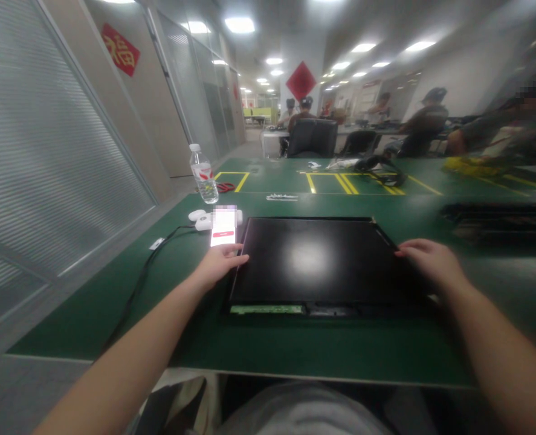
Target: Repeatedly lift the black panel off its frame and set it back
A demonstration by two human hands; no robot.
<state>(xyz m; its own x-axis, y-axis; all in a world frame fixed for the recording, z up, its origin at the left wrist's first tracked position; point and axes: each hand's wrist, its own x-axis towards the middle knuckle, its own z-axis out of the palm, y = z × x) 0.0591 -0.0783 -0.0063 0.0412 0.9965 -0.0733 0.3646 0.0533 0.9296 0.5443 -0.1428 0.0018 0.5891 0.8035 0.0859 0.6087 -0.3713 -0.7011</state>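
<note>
A black LCD panel (304, 241) lies on the green tabletop in front of me, with a bright glare in its middle. A strip of green circuit board (268, 309) shows along its near edge. My left hand (217, 266) grips the panel's left edge, thumb on top. At the upper part of the right edge, my right hand (426, 260) holds the panel with thumb and fingers closed; the underside of the grip is hidden. Just beyond my left hand is a lit phone (225, 226), beside a white device (203, 222).
A water bottle (204, 176) and red-handled scissors (225, 188) stand and lie at the back left. A black cable (143, 278) runs down the left side. Blurred dark panels (498, 223) lie to the right. Across the table is a blurred person (498, 130).
</note>
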